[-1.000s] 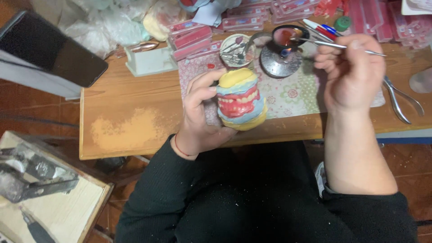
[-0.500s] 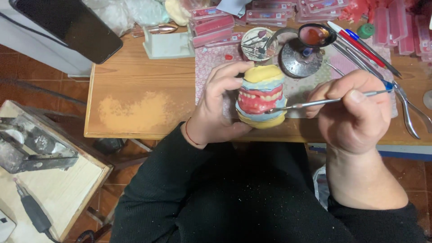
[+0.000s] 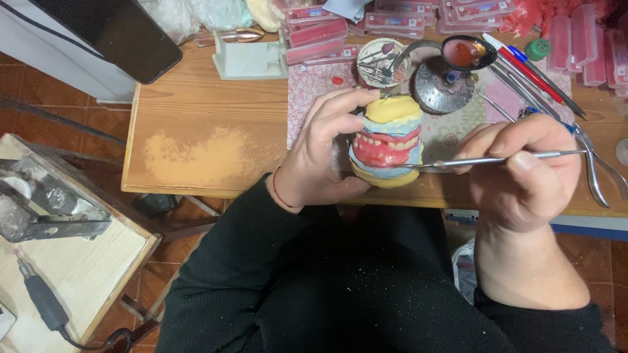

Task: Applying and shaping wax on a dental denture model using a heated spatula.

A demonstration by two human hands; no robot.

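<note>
Over the wooden bench (image 3: 209,111) edge, the left hand (image 3: 320,153) grips a yellow-and-blue plaster denture model with pink wax gums (image 3: 387,140); the right hand (image 3: 523,170) pinches a slim steel carving tool (image 3: 484,159) against it. Wax shaping seems underway; the next stroke needs fine pressure.

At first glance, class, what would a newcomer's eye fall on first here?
The denture model, red gums and white teeth between yellow and blue blocks, gripped mid-frame in the left hand. The right hand holds a thin metal tool with its tip at the model. Behind, a small burner on the wooden table.
</note>
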